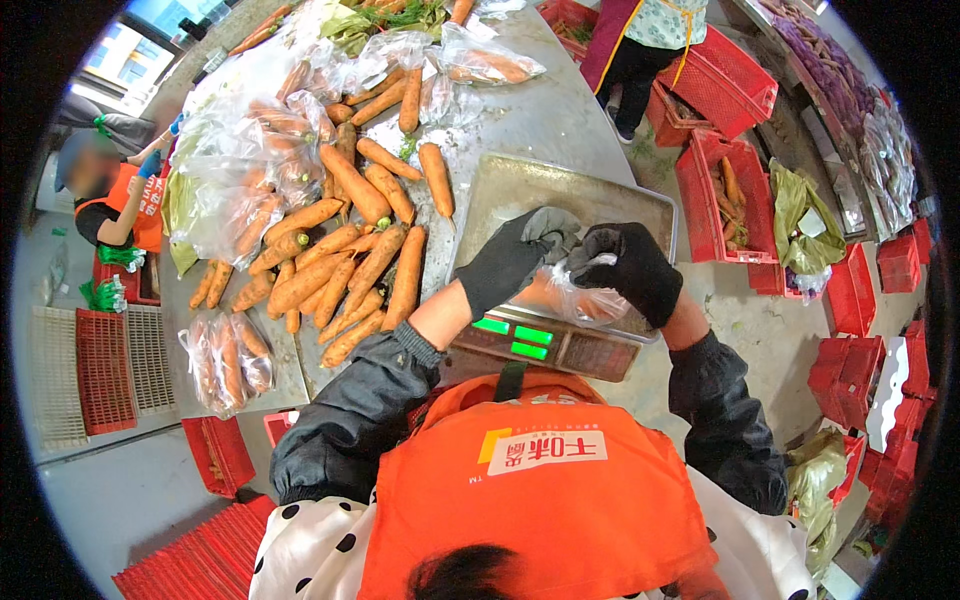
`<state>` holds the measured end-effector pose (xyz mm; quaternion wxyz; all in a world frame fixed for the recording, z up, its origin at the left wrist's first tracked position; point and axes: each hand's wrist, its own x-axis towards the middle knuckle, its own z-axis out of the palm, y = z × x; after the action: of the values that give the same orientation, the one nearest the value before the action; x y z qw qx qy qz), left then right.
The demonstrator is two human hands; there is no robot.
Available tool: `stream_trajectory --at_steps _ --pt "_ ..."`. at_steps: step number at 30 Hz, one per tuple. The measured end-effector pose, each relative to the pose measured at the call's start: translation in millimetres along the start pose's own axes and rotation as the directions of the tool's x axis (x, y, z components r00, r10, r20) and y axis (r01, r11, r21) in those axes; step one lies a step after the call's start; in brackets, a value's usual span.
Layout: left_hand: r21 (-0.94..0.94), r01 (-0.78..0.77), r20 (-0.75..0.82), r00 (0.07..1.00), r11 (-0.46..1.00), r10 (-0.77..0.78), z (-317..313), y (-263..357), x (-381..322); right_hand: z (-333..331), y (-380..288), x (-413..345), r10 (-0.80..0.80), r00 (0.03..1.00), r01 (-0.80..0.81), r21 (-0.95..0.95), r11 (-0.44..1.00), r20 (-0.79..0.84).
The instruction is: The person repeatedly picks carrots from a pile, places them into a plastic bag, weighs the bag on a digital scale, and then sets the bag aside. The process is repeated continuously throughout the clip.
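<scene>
My left hand and my right hand, both in dark gloves, are close together over the metal pan of a weighing scale. Their fingers pinch the gathered top of a clear plastic bag of carrots, which lies on the pan's near part. Green digits glow on the scale's display below the bag. Left of the pan is a heap of loose, soil-specked carrots. Beyond and beside them lie filled plastic bags of carrots. Another group of bagged carrots sits at the table's near left corner.
The metal table carries carrots and bags. A co-worker in an orange apron is at the far left; another person stands beyond the table. Red plastic crates are on the floor at right, one holding carrots. Red crates are also at lower left.
</scene>
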<state>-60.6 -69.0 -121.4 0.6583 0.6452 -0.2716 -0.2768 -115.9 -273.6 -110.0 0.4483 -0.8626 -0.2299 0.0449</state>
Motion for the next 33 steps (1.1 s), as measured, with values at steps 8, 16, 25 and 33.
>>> stream_trajectory --at_steps 8,16,25,33 --pt "-0.005 0.129 0.111 0.986 0.992 -0.127 -8.5 -2.6 18.4 31.1 -35.9 6.9 -0.236 0.864 -0.049 -0.54 0.84 -0.445" --pt "0.302 0.093 -0.201 0.979 0.949 -0.032 -9.0 -3.8 15.5 29.1 -29.2 -7.8 -0.198 0.866 -0.127 -0.583 0.802 -0.46" --pt "0.866 -0.159 -0.09 0.883 0.473 0.461 -27.3 -88.0 -6.5 47.6 2.7 -47.8 -0.191 0.858 -0.143 -0.578 0.803 -0.478" --pt "0.748 -0.195 -0.067 0.928 0.634 0.365 -12.0 -5.3 -39.7 32.1 -100.8 7.6 0.39 0.83 -0.192 0.454 0.87 -0.398"
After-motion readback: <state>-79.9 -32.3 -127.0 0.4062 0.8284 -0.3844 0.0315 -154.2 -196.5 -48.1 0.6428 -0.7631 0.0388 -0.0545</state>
